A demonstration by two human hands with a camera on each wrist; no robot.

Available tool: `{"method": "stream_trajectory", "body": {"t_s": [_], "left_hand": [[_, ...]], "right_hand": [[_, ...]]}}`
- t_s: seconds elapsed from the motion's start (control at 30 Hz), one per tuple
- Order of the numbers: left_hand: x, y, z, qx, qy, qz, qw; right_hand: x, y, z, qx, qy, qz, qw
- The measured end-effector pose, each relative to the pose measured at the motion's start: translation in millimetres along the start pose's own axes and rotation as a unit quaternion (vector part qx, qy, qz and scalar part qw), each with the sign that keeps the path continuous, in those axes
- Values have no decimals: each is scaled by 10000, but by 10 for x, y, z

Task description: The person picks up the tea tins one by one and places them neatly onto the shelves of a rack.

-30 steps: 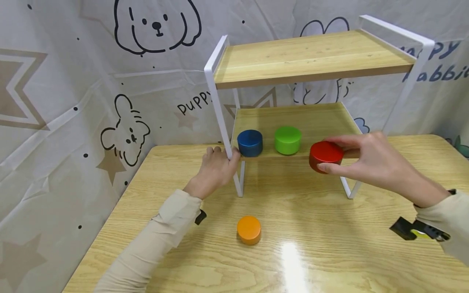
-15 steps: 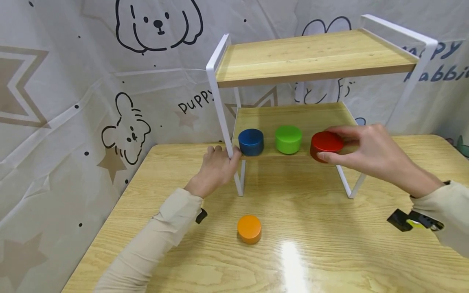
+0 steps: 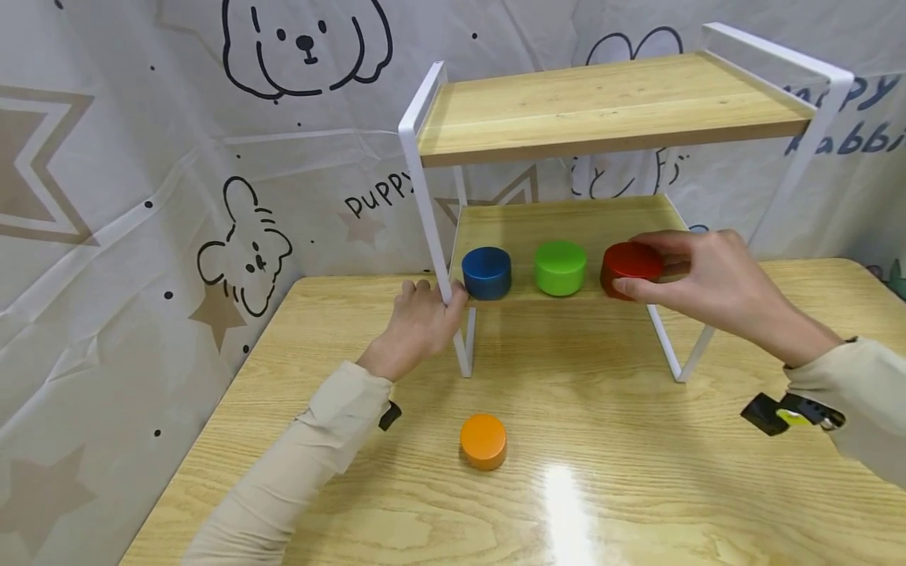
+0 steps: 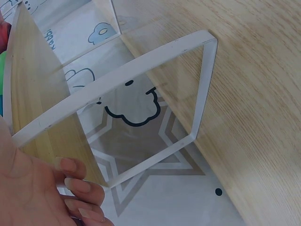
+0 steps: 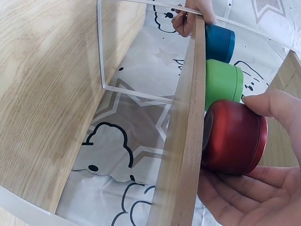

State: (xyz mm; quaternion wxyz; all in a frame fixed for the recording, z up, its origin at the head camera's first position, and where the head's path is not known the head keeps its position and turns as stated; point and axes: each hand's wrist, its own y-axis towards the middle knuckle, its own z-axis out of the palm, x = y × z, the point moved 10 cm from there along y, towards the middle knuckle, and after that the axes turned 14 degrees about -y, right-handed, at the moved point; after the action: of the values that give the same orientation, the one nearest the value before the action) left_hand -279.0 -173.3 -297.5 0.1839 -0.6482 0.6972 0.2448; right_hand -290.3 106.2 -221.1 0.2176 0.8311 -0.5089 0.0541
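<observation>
My right hand (image 3: pixel 722 271) pinches a red round lidded tin (image 3: pixel 632 271) between thumb and fingers at the front edge of the lower shelf (image 3: pixel 602 216). In the right wrist view the red tin (image 5: pixel 233 136) sits close over the shelf's edge, its lid seam showing. To its left on that shelf stand a green tin (image 3: pixel 560 269) and a blue tin (image 3: pixel 487 273). My left hand (image 3: pixel 421 321) grips the white left leg (image 3: pixel 429 220) of the two-tier rack near the lower shelf. Its curled fingers (image 4: pixel 77 186) show behind the leg in the left wrist view.
An orange tin (image 3: pixel 484 442) stands on the wooden table (image 3: pixel 340 487) in front of the rack. The upper shelf (image 3: pixel 609 102) spans above the tins. A printed cloth (image 3: pixel 318 157) hangs behind and along the left side.
My right hand has raised the red tin and moved it inward, from in front of the lower shelf to its front edge beside the green tin. The left hand keeps its hold.
</observation>
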Motion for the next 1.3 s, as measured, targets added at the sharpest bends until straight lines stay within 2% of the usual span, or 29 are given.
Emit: {"method": "stream_trajectory", "body": {"t_s": [0.57, 1.3], "left_hand": [[-15, 12, 10, 36, 115, 70, 9999], [3, 15, 8, 18, 39, 35, 10000]], "right_hand": [[-13, 44, 25, -38, -255, -45, 9997], [-44, 46, 59, 136, -210, 110, 9996]]}}
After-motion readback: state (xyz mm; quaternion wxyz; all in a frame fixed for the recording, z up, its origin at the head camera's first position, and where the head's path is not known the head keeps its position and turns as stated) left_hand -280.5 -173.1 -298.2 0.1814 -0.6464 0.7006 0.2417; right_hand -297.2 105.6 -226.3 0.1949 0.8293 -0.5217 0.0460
